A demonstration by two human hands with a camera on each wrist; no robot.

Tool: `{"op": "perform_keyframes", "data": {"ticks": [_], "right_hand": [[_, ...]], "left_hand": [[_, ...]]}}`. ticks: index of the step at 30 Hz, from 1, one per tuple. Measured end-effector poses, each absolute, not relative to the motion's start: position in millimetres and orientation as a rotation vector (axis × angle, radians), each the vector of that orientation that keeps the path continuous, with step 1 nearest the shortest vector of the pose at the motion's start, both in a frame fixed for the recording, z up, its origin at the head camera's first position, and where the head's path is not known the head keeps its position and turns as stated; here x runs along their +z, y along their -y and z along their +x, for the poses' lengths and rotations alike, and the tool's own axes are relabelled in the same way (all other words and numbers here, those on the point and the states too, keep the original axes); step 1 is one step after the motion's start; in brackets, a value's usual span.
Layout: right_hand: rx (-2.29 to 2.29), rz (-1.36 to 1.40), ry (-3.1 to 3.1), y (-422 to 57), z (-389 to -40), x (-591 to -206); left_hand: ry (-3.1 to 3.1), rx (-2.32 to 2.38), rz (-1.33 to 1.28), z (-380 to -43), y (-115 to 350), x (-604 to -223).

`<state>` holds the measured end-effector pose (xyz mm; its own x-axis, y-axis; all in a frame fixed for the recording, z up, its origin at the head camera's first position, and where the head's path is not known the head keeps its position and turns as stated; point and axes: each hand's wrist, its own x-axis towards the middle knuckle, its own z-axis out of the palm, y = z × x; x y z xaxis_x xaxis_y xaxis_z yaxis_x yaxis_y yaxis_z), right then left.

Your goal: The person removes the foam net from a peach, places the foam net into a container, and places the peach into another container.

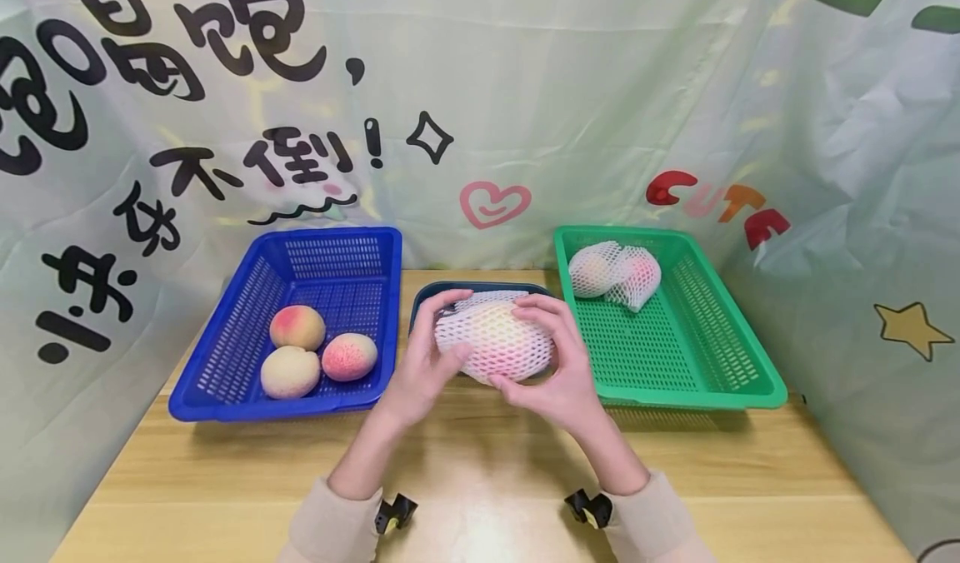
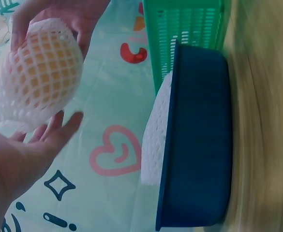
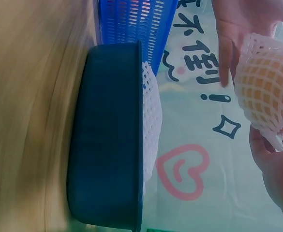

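A peach in a white foam net sleeve is held between both hands above the dark blue tray. My left hand holds its left side, thumb at the front and fingers toward the top. On the other side, my right hand grips the peach with its thumb low and its fingers over the top. The net's mesh stretches around the fruit, as the left wrist view shows. White foam nets stick up over the tray's rim behind the peach.
To the left stands a blue basket with three bare peaches. A green basket on the right holds two netted peaches at its back left corner. All stand on a wooden table before a printed cloth.
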<state>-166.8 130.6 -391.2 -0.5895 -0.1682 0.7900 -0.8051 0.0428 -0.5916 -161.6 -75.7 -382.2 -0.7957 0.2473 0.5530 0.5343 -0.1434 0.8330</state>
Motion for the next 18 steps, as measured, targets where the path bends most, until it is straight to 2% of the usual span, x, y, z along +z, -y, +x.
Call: {"op": "perform_keyframes", "data": {"ticks": [10, 18], "right_hand": [[1.587, 0.847, 1.81, -132.8, -169.3, -395.1], [1.616, 0.845, 1.85, -133.4, -169.8, -396.3]], "left_hand": [[1.837, -2.023, -0.482, -170.7, 87.0, -380.5], [2.077, -2.027, -0.605, -172.6, 96.5, -383.9]]}}
